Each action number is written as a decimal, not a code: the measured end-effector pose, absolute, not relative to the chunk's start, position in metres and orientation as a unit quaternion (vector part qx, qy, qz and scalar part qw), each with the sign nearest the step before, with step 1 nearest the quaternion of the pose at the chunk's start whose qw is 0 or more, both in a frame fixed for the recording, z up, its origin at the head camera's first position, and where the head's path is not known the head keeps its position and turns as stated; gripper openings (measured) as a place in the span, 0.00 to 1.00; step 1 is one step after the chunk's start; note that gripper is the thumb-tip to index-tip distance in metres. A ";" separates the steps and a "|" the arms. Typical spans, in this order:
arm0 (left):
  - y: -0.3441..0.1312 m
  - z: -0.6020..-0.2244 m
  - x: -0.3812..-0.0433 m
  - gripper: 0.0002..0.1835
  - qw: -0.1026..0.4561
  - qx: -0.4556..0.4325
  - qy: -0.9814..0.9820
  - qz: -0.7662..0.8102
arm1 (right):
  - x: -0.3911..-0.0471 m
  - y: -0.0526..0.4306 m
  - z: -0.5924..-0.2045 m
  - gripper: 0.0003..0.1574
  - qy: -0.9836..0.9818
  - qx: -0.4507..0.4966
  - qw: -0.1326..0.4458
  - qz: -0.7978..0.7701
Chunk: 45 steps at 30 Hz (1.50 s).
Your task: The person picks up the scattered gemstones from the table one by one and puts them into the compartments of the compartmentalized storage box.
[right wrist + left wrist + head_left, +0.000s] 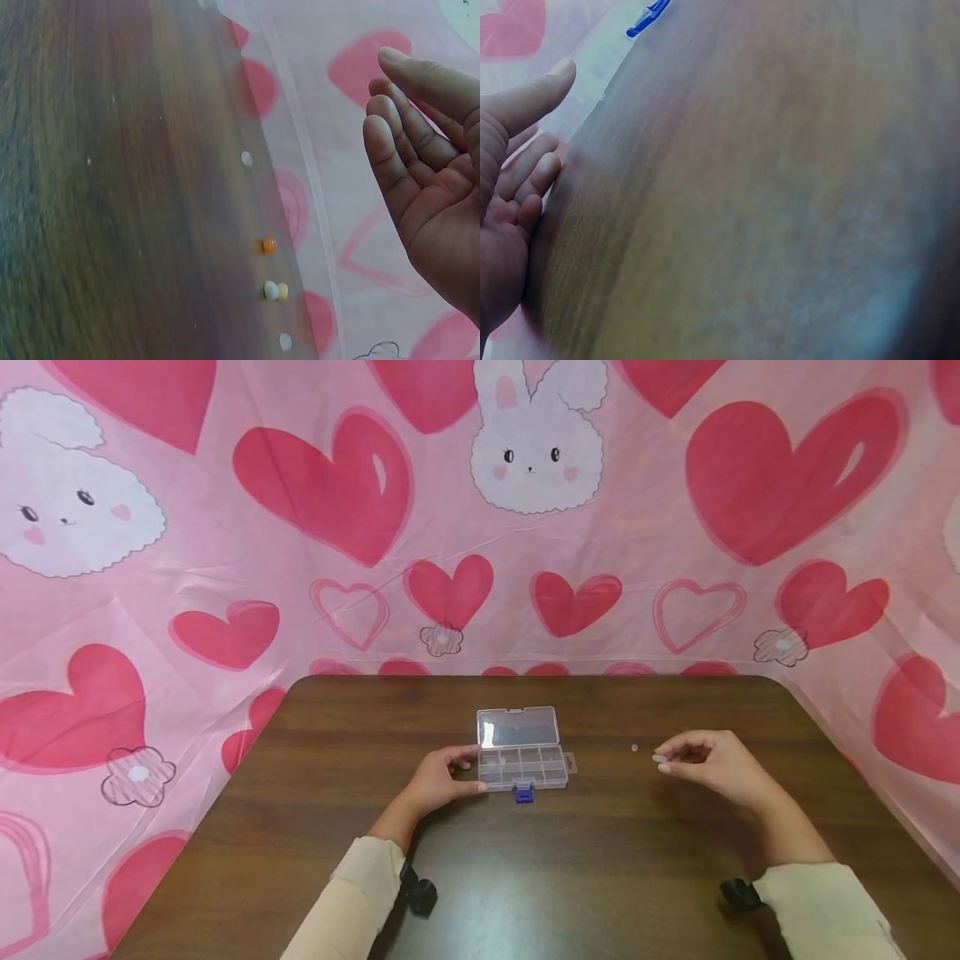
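In the head view, a clear plastic compartment box (pixel 522 767) stands on the table with its lid (pixel 517 728) raised and its blue latch (pixel 524 793) facing the front. My left hand (pixel 442 783) grips the box's left end, thumb at the front corner and fingers toward the back. To the right of the box, my right hand (pixel 708 762) pinches a small whitish piece (pixel 659 758) between thumb and fingertips, too small to name. A tiny pale piece (pixel 634 747) lies on the table just left of those fingertips.
The brown wooden table (pixel 480 868) meets a pink heart-patterned cloth (pixel 442 535) behind it. In the right wrist view lie an orange bead (pixel 268 245), a white bead (pixel 271 290) against a yellow bead (pixel 283 291), and pale flat pieces (pixel 247 158). A hang tab (pixel 571 763) juts from the box's right end.
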<state>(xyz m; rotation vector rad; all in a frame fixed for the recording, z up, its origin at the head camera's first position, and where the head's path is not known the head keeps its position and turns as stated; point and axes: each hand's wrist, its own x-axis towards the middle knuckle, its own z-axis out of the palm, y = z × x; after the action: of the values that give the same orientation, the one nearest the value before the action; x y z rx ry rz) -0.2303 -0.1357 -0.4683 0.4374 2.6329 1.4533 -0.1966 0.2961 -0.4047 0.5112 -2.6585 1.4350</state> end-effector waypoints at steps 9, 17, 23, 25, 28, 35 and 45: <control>-0.136 -0.468 -0.229 0.33 0.054 0.144 0.863 0.482 | -0.201 0.286 -0.404 0.10 -0.861 0.174 0.030 0.477; -0.136 -0.467 -0.229 0.33 0.053 0.145 0.863 0.481 | -0.207 0.278 -0.403 0.11 -0.845 0.190 0.014 0.499; -0.136 -0.466 -0.229 0.33 0.056 0.145 0.863 0.480 | -0.209 0.271 -0.400 0.10 -0.845 0.201 0.014 0.495; -0.136 -0.466 -0.228 0.33 0.058 0.144 0.863 0.481 | -0.210 0.269 -0.400 0.10 -0.844 0.204 0.013 0.495; -0.136 -0.466 -0.228 0.33 0.059 0.141 0.863 0.482 | -0.213 0.265 -0.402 0.10 -0.842 0.206 0.010 0.498; -0.136 -0.466 -0.228 0.33 0.059 0.142 0.865 0.478 | -0.216 0.257 -0.405 0.11 -0.833 0.211 0.003 0.512; -0.136 -0.467 -0.230 0.33 0.051 0.143 0.865 0.478 | -0.223 0.242 -0.409 0.12 -0.832 0.204 -0.012 0.515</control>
<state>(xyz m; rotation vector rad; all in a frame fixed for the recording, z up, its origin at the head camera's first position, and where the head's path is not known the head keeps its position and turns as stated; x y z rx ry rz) -0.2299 -0.1358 -0.4672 0.4338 2.6318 1.4560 -0.2230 0.2422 -0.4095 0.6468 -2.6344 1.6314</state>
